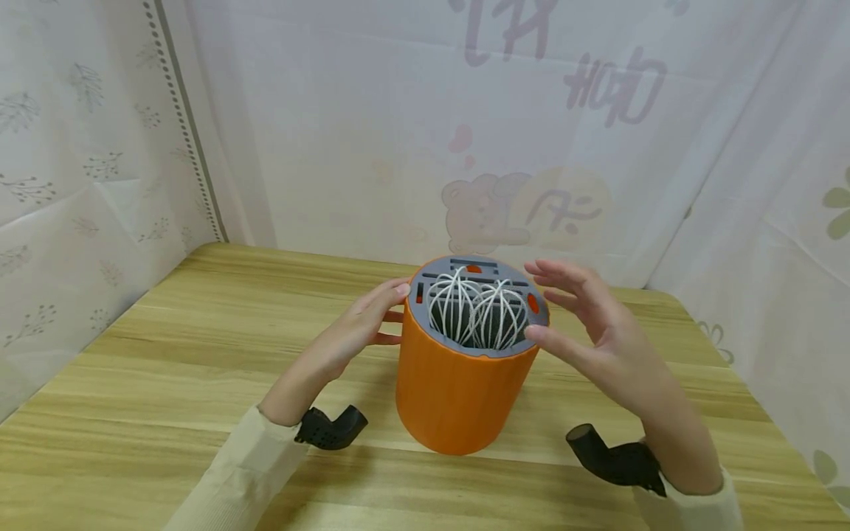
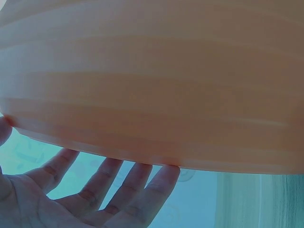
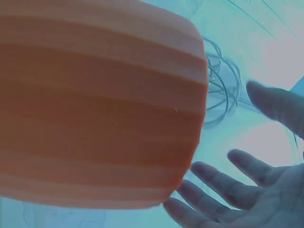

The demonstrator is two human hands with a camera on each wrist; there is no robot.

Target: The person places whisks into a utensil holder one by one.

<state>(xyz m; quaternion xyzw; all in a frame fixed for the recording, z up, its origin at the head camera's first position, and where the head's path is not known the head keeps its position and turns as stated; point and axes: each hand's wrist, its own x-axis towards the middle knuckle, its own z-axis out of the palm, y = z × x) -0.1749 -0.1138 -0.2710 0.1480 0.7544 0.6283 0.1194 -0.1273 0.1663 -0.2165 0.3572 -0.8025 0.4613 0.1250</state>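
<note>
An orange holder [image 1: 458,391] with a grey slotted top [image 1: 478,284] and white wire loops [image 1: 474,313] stands on the desk [image 1: 166,383] between both hands. The left hand [image 1: 355,328] has straight fingers [image 1: 388,291] touching its rim; the right hand [image 1: 598,332] is spread open just beside it, holding nothing.

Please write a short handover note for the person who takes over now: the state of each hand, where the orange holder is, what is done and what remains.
Left hand: open, fingers straight, touching the left side of the orange holder near its top.
Right hand: open, fingers spread beside the right of the grey slotted lid; contact cannot be confirmed.
Holder: upright on the wooden table, near the middle. The lid sits on top; white wire loops rise from its large opening.
Done: holder stands and is steadied from the left.
Left: nothing is gripped or lifted yet, so a proper hold on both sides is probably the next step.
</note>
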